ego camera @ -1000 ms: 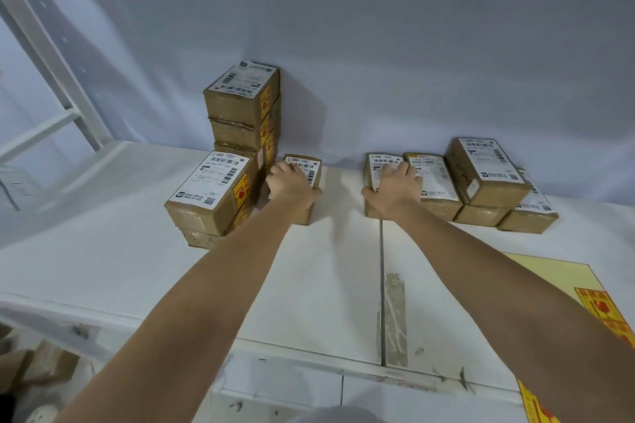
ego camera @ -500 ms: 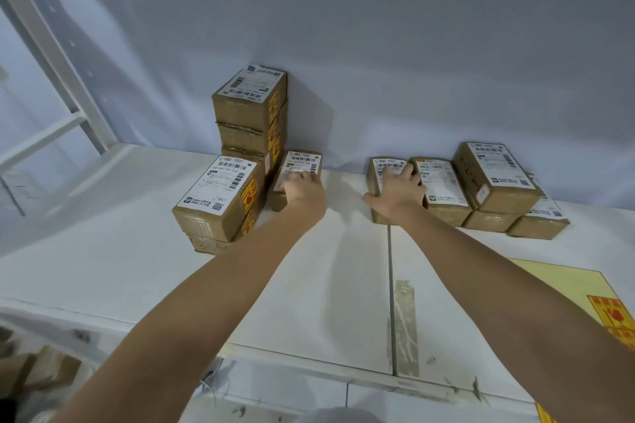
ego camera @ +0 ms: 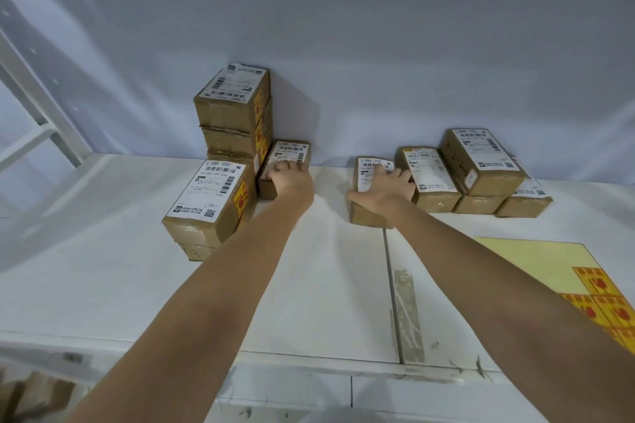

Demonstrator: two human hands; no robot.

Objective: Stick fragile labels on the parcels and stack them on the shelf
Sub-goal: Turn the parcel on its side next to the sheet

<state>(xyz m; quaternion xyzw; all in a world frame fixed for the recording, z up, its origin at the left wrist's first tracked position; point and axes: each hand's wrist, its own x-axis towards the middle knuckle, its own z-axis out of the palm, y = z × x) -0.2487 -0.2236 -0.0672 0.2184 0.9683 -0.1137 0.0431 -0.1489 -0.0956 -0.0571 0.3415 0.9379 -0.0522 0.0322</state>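
Note:
My left hand (ego camera: 292,178) rests on a small brown parcel (ego camera: 288,155) that sits against the tall stack of labelled parcels (ego camera: 233,113) at the back of the white shelf (ego camera: 309,285). A lower stack (ego camera: 213,203) with a red and yellow fragile label on its side stands in front of the tall one. My right hand (ego camera: 385,189) grips another small brown parcel (ego camera: 369,165) with a white shipping label, fingers spread over its top and thumb down its near side. A sheet of fragile labels (ego camera: 598,292) lies at the right.
To the right of my right hand lie several more brown parcels (ego camera: 481,168) in a loose pile against the pale back wall. A white shelf frame (ego camera: 44,124) rises at the left. A seam with worn tape (ego camera: 405,312) runs across the shelf.
My left hand has pushed the small parcel back and left until it sits against the tall stack. My right hand has stayed on the other small parcel.

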